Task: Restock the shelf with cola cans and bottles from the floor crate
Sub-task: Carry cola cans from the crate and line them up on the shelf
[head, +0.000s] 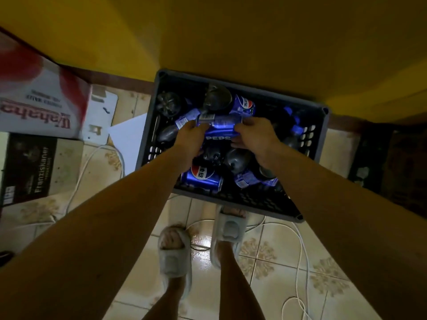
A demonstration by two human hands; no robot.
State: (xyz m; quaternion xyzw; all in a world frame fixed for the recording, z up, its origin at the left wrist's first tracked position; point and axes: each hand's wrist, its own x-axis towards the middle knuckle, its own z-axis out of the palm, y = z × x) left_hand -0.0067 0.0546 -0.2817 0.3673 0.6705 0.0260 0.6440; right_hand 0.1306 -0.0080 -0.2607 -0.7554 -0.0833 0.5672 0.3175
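A dark grey plastic crate (312,139) stands on the tiled floor against a yellow wall. Blue cola cans and dark cola bottles lie jumbled inside it. My left hand (190,137) and my right hand (253,135) both reach into the crate's middle. Between them lie two blue cans (218,129), side on. The left hand's fingers curl round their left ends and the right hand's fingers curl round their right ends. Another blue can (202,177) lies near the crate's front wall, and a further one (245,105) at the back.
Cardboard boxes (44,105) lie on the floor to the left, with a white sheet of paper (129,137) beside the crate. White cables (300,245) run across the tiles. My feet in grey slippers (175,252) stand just before the crate. A dark object (374,155) sits at the right.
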